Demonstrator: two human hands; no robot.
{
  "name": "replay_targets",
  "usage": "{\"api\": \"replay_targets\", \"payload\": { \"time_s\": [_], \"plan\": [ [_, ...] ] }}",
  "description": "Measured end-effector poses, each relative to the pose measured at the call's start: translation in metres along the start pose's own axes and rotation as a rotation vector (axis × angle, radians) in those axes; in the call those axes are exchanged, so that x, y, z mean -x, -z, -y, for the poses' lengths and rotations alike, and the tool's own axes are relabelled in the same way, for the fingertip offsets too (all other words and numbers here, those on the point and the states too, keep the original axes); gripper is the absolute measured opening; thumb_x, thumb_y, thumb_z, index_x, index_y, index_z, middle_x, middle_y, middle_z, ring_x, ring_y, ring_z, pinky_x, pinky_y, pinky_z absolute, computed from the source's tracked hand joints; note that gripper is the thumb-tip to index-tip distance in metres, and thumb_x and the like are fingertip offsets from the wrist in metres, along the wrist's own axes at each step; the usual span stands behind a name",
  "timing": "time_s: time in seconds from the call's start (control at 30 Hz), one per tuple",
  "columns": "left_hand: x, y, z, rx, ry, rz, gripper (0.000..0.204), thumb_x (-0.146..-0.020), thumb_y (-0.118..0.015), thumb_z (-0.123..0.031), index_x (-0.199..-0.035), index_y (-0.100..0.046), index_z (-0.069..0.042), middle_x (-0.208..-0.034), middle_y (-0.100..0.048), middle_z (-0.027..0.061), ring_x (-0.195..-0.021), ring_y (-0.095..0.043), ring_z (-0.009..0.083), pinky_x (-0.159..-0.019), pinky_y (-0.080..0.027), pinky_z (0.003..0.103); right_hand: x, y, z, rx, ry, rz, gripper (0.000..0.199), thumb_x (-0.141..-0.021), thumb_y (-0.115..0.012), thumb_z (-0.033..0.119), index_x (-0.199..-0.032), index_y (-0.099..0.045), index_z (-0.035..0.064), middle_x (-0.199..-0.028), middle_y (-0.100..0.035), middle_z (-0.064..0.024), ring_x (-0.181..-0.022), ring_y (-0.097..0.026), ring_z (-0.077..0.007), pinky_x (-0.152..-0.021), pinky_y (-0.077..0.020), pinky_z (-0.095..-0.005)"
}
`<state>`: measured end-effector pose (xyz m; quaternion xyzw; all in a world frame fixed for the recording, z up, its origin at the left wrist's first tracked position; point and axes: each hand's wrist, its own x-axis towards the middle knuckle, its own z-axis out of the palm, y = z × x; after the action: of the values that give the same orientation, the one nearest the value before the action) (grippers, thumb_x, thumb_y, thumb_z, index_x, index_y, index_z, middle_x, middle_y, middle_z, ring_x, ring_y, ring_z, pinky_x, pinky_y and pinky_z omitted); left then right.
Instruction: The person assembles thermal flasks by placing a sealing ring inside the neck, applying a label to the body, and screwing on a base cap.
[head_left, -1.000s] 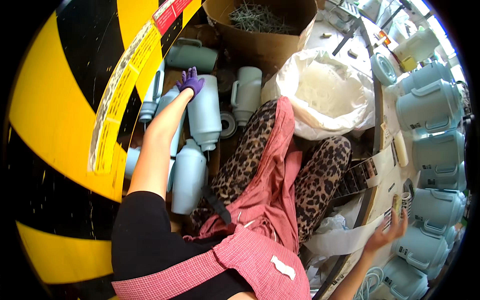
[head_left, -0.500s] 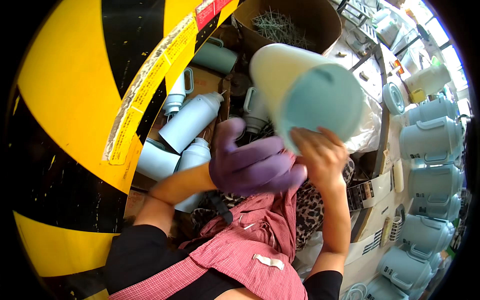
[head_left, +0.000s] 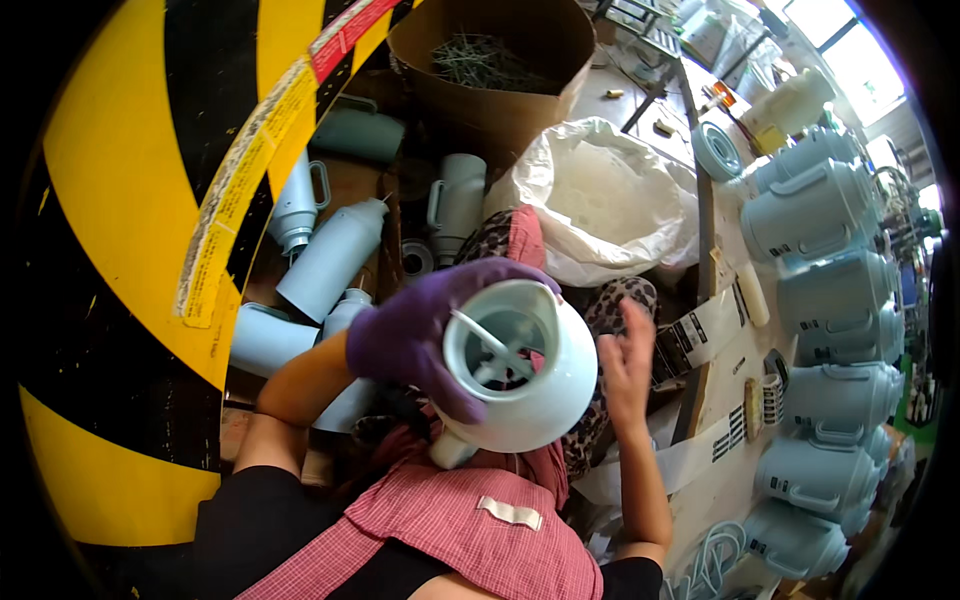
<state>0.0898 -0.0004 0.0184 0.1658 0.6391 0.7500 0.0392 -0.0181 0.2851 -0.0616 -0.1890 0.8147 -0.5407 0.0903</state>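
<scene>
My left hand (head_left: 405,330), in a purple glove, is wrapped round a pale blue plastic jug body (head_left: 540,410) above my lap. The jug's round mouth and small spout face up toward me. Across the mouth runs a thin pale strip of plastic (head_left: 490,338), and through the hollow inside I see bits of pink cloth. A handle end juts out at the lower left. To the right of the jug, my bare right hand (head_left: 627,365) is raised with its fingers stretched, slightly blurred and apart from the jug.
Left, several pale blue jug bodies (head_left: 335,262) lie by a yellow-and-black striped panel (head_left: 110,210). Ahead stand a cardboard drum (head_left: 500,115) holding thin sticks and an open white plastic sack (head_left: 610,205). On the right, jugs with handles (head_left: 810,215) line a bench (head_left: 735,390).
The jug body has turned from showing its wide open end to mouth up and come lower, nearer me. My left hand now grips it; my right hand has left its rim.
</scene>
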Motion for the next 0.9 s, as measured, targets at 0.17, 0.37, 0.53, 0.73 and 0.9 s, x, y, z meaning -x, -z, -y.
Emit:
{"api": "replay_targets", "payload": {
  "time_s": [0.17, 0.37, 0.53, 0.73, 0.9],
  "plan": [
    [-0.045, -0.029, 0.014, -0.567, -0.36, 0.175, 0.102, -0.067, -0.093, -0.036, -0.146, -0.04, 0.001, -0.139, -0.049, 0.0203, -0.128, -0.052, 0.0355, -0.112, -0.04, 0.044, 0.012, 0.031, 0.113, 0.498, 0.901, 0.224, 0.062, -0.077, -0.08, 0.052, -0.115, -0.066, 0.0053, -0.113, -0.063, -0.0103, -0.112, -0.057, -0.0289, -0.104, -0.0424, -0.0471],
    [-0.06, -0.022, 0.02, -0.534, -0.341, 0.326, 0.1, -0.065, -0.092, -0.041, -0.143, -0.044, -0.001, -0.134, -0.054, 0.0189, -0.124, -0.053, 0.0387, -0.108, -0.042, 0.047, 0.01, 0.011, 0.128, 0.559, 1.089, 0.249, 0.029, -0.086, -0.074, 0.034, -0.09, -0.07, 0.0056, -0.083, -0.064, -0.0068, -0.077, -0.066, -0.021, -0.095, -0.053, -0.0437],
    [-0.052, -0.029, 0.037, -0.483, -0.374, 0.271, 0.087, -0.064, -0.091, -0.034, -0.133, -0.049, -0.003, -0.137, -0.053, 0.0182, -0.123, -0.052, 0.0399, -0.107, -0.041, 0.049, 0.006, 0.019, 0.112, 0.556, 1.249, 0.365, 0.028, -0.083, -0.071, 0.024, -0.069, -0.056, 0.0052, -0.073, -0.058, -0.0071, -0.061, -0.053, -0.0168, -0.067, -0.0513, -0.0315],
    [-0.071, -0.008, -0.013, -0.526, -0.499, -0.022, 0.091, -0.066, -0.093, -0.032, -0.14, -0.049, -0.002, -0.132, -0.057, 0.018, -0.124, -0.057, 0.0349, -0.107, -0.044, 0.044, -0.075, 0.023, 0.159, 0.433, 1.501, 0.202, 0.03, -0.085, -0.073, 0.031, -0.087, -0.072, 0.0014, -0.097, -0.068, -0.0117, -0.09, -0.068, -0.025, -0.082, -0.054, -0.0355],
    [-0.19, 0.125, -0.066, -0.646, -0.64, -0.573, 0.084, -0.066, -0.096, -0.028, -0.133, -0.052, -0.003, -0.123, -0.064, 0.0106, -0.113, -0.062, 0.0188, -0.098, -0.051, 0.033, -0.132, 0.024, 0.164, 0.413, 1.023, -0.31, 0.047, -0.091, -0.068, 0.014, -0.134, -0.06, -0.0041, -0.137, -0.058, -0.02, -0.126, -0.053, -0.038, -0.106, -0.0409, -0.0455]
  ]
}}
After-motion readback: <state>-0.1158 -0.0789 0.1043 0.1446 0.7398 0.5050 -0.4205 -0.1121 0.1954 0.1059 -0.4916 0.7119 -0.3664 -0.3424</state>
